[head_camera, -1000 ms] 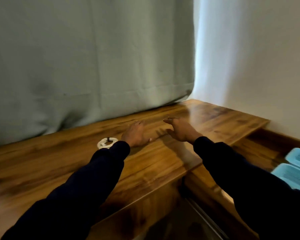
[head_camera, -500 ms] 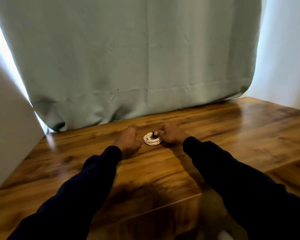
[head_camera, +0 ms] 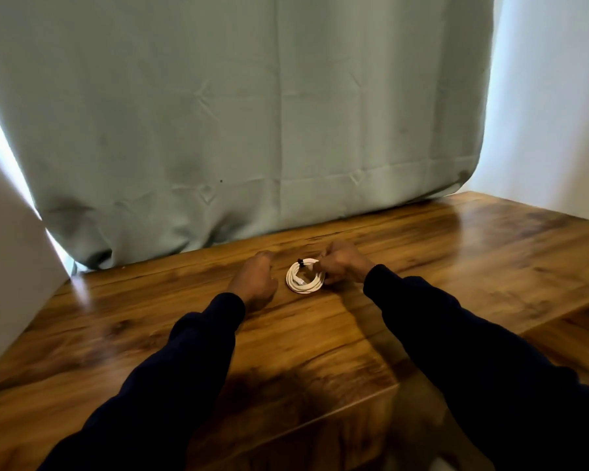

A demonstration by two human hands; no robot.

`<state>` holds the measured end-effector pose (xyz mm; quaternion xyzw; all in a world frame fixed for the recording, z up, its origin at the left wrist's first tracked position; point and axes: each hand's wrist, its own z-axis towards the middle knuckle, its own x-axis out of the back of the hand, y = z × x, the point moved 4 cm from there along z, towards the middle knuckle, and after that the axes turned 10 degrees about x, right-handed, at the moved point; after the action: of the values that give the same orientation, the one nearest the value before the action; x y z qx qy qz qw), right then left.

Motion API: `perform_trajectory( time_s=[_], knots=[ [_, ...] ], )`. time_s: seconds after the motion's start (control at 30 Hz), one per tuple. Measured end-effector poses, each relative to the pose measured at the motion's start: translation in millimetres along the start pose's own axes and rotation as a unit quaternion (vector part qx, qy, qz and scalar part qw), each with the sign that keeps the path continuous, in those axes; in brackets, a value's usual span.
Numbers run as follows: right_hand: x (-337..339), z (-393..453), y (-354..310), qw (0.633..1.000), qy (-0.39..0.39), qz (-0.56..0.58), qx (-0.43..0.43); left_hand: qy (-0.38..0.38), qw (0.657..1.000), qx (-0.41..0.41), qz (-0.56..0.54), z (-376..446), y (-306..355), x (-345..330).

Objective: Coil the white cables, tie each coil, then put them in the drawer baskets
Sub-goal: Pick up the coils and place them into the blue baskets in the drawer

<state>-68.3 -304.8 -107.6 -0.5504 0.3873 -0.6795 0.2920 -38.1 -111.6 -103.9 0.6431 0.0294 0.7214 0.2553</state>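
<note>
A white cable coil (head_camera: 305, 277) lies flat on the wooden table (head_camera: 320, 334), with a small black tie at its far edge. My right hand (head_camera: 342, 262) is at the coil's right side, fingers curled and pinched on its rim. My left hand (head_camera: 257, 278) rests on the table just left of the coil, fingers loosely curled, a small gap between it and the cable. Both arms wear dark sleeves. No drawer or baskets are in view.
A grey-green curtain (head_camera: 235, 130) hangs behind the table, its hem resting on the back edge. A white wall (head_camera: 11, 283) closes the left side, another white wall (head_camera: 551, 96) the right. The table's front edge drops off below my arms.
The view has swung left, so the coil now sits centred. My right hand moved from the bare table onto the coil's right side; my left hand now sits left of it.
</note>
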Motion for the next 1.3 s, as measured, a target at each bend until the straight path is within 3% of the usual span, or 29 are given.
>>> perform_trajectory(
  time_s=[0.3, 0.6, 1.3],
  knots=[
    [78.5, -23.2, 25.0, 0.997, 0.039, 0.071, 0.013, -0.010, 0.998, -0.058, 0.002, 18.2, 64.1, -24.3],
    [201.1, -84.5, 83.7, 0.979, 0.177, 0.100, -0.010, -0.057, 0.984, -0.167, -0.027, 6.2, 203.3, -69.5],
    [405.8, -269.9, 215.2, 0.887, 0.436, 0.068, -0.135, -0.188, 0.896, -0.395, -0.075, -80.1, 476.2, -190.3]
  ],
)
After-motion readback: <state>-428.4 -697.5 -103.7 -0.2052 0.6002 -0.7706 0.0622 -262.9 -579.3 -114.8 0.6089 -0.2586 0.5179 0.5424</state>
